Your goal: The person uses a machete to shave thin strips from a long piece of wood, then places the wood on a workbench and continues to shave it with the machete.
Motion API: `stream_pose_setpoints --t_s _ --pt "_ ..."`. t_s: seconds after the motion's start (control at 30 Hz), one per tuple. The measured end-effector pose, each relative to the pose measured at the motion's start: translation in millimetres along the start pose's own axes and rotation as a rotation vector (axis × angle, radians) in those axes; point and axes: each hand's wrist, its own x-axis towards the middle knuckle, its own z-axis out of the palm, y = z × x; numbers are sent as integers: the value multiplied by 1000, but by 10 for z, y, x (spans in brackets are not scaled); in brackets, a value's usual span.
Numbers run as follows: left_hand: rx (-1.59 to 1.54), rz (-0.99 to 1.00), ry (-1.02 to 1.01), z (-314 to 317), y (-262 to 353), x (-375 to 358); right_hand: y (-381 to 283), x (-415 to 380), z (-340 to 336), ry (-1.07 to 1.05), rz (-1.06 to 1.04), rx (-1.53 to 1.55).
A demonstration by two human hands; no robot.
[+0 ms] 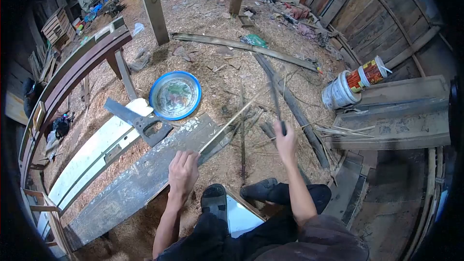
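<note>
My left hand [183, 173] is closed around the near end of a long, thin, pale strip [232, 120], which slants up and to the right. My right hand [285, 140] grips the dark handle of a long knife [275, 97]; its narrow dark blade points away from me. The far end of the strip lies close to the blade, and I cannot tell whether they touch. Below my hands are my feet in dark sandals. A wide grey board [130, 191] lies to the left of my left hand.
A handsaw [140, 122] rests across the white board [92, 162] and the grey board. Beyond is a blue-rimmed basin [175, 95]. White buckets [340, 91] and thin strips [350, 132] are at the right. Two wooden posts [153, 7] stand ahead. Shavings cover the ground.
</note>
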Motion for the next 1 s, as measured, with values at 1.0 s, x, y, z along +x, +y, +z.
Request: stream_pose_setpoints --t_s 1.0 --pt "38 -197 -87 -876 -266 -283 -648 -1148 -35 -259 -211 -57"
